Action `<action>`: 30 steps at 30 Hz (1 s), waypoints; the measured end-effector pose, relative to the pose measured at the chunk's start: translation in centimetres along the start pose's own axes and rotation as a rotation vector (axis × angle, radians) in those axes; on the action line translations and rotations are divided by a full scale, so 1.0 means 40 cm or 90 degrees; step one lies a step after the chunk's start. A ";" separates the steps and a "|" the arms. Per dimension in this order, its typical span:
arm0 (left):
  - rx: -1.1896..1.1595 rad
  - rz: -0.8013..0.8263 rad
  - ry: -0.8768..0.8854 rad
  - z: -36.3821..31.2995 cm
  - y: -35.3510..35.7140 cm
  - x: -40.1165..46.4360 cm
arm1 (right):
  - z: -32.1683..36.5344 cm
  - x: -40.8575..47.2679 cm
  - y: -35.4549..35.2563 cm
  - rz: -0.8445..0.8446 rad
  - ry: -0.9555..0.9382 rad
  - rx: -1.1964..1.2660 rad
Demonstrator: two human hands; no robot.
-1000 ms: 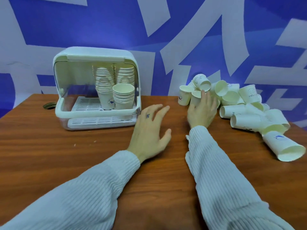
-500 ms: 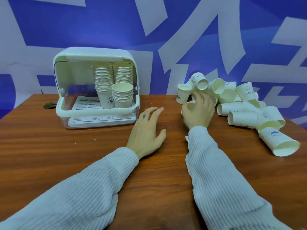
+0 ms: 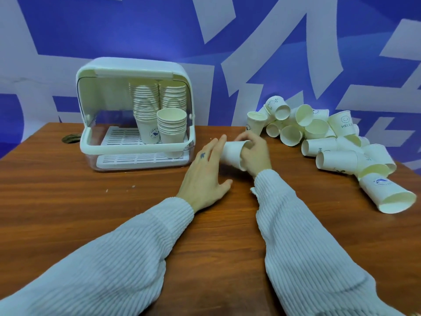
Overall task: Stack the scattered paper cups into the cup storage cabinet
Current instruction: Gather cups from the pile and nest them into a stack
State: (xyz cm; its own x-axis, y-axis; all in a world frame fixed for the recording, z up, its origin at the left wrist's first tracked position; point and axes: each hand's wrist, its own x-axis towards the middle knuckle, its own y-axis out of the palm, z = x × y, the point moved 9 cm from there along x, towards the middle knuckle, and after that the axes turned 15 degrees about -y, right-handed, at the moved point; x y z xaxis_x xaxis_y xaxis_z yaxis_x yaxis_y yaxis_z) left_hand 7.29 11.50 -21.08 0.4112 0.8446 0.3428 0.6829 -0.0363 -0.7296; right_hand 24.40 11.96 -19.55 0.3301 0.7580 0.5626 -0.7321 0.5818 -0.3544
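Just right of the open cup storage cabinet (image 3: pixel 136 115), a paper cup (image 3: pixel 232 153) is gripped on its side by the curled right hand (image 3: pixel 255 153) while the straight-fingered left hand (image 3: pixel 205 176) touches it; it is best righted, then nested gently onto the short front stack (image 3: pixel 171 126).

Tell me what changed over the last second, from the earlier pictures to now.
The right hand took a paper cup from the left edge of the pile of cups and drew it leftward on its side, towards the cabinet. The left hand stayed flat on the table; its fingertips now touch the cup. The cabinet, its three stacks and the rest of the pile are unchanged.
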 end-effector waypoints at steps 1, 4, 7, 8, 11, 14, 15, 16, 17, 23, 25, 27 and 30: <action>-0.002 -0.004 -0.003 0.003 0.000 0.005 | 0.024 -0.003 0.044 0.065 -0.028 0.011; 0.033 -0.053 -0.028 0.028 -0.013 0.022 | 0.058 -0.032 0.163 0.264 -0.039 0.121; -0.001 -0.090 -0.074 0.059 -0.026 0.030 | 0.004 -0.035 0.159 0.229 0.117 0.299; -0.019 -0.092 -0.084 0.068 -0.027 0.030 | -0.021 -0.022 0.131 0.147 0.133 0.324; -0.023 -0.091 -0.082 0.075 -0.022 0.035 | -0.069 0.032 0.009 -0.051 0.048 -0.002; -0.014 -0.079 -0.075 0.068 -0.010 0.040 | -0.077 0.071 -0.052 -0.127 -0.004 -0.291; -0.015 -0.074 -0.077 0.066 -0.008 0.039 | -0.081 0.085 -0.046 -0.115 -0.021 -0.318; -0.018 -0.071 -0.080 0.068 -0.007 0.038 | -0.084 0.100 -0.034 -0.091 -0.037 -0.343; -0.020 -0.071 -0.081 0.069 -0.009 0.036 | -0.089 0.115 -0.023 -0.066 -0.051 -0.375; -0.014 -0.068 -0.078 0.065 -0.014 0.028 | -0.143 0.175 -0.011 -0.051 -0.066 -0.450; -0.019 -0.065 -0.082 0.064 -0.017 0.031 | -0.131 0.174 -0.022 -0.091 -0.074 -0.461; -0.025 -0.061 -0.083 0.061 -0.022 0.029 | -0.117 0.161 -0.034 -0.111 -0.070 -0.448; -0.071 -0.065 -0.094 0.050 -0.041 0.011 | -0.090 0.115 -0.045 -0.137 -0.081 -0.367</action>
State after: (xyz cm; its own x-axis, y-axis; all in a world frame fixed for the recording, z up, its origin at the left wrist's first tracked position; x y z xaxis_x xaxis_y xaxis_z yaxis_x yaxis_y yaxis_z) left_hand 5.13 13.00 -20.90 0.2490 0.9156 0.3156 0.7822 0.0020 -0.6230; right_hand 29.39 15.45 -19.03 0.3356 0.5856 0.7379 -0.2064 0.8100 -0.5489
